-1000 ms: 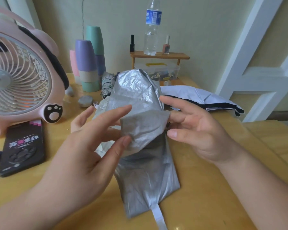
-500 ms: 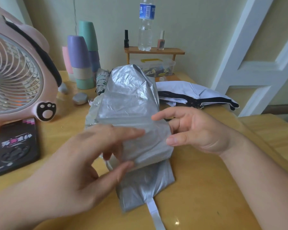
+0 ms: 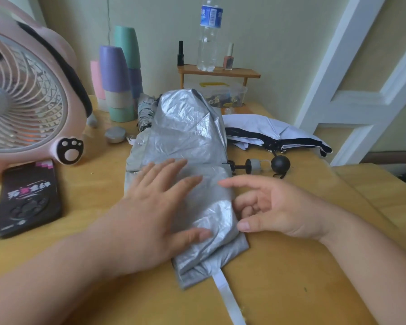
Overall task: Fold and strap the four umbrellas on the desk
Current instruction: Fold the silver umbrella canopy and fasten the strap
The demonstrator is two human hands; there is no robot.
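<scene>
Silver umbrella (image 3: 188,137) lying lengthwise at the middle of the desk (image 3: 291,277), its cloth gathered into a flat bundle and its strap (image 3: 227,299) trailing loose from the near end.

Left hand (image 3: 150,207): flat on the cloth, fingers straight and spread. It presses the folds down, probably so that they do not spring open while the bundle is shaped.

Right hand (image 3: 279,207): at the bundle's right edge, forefinger stretched to the cloth, the other fingers loosely curled, thumb just beside the seam. It holds nothing; it appears placed to tuck or roll that edge inward. Judged stage: folding of this umbrella under way, strapping not yet done.

Surroundings: a white and black umbrella (image 3: 267,130) lies unfolded behind the right hand. A black ball handle (image 3: 280,163) on a short rod reaches the silver cloth's right edge, and its owner cannot be told. A grey patterned umbrella (image 3: 145,113) lies behind, near the stacked cups (image 3: 117,80). Only 3 umbrellas are made out.

Obstacles: the ball handle sits in the likely path of a rightward roll. The fan (image 3: 21,102), phone (image 3: 28,195) and small tin (image 3: 115,134) bound the left side.
</scene>
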